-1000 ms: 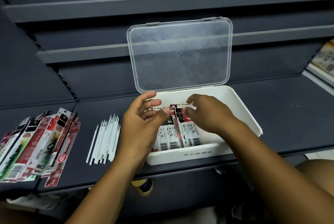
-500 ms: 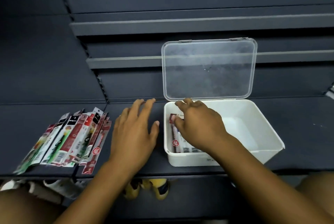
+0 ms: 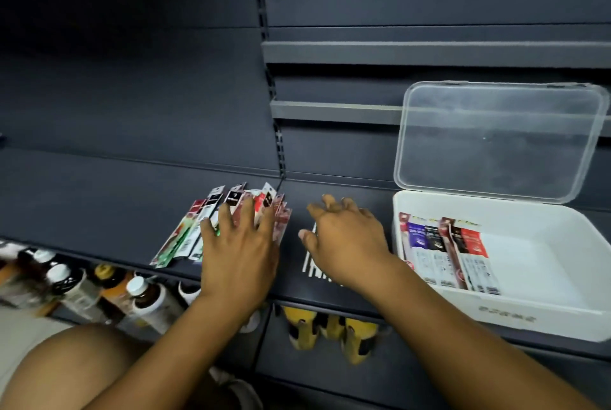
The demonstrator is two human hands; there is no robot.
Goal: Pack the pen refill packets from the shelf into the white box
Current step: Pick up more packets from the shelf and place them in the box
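Since half a second ago the left hand [image 3: 239, 251] has slid off the bare shelf [image 3: 99, 198] beside the box and onto the fan of refill packets [image 3: 185, 237]. The right hand [image 3: 347, 244] has come out of the white box [image 3: 529, 310] and now hangs over the loose white refills [image 3: 310, 264].

The left fingers [image 3: 246, 214] are straight and spread, lying flat on the right half of the fan and pinching nothing yet. The right fingers [image 3: 330, 204] are apart and loosely curled, holding nothing.

The refill packets lie overlapped on the shelf, their long axes running from near-left to far-right, roughly in line with the left fingers (so a grip would likely close across their width). The left hand is on them; the right hand is just beside the fan's right edge. The white box, its lid [image 3: 496, 141] upright, stands well to the right, with packed packets [image 3: 443, 251] lying in its left part.
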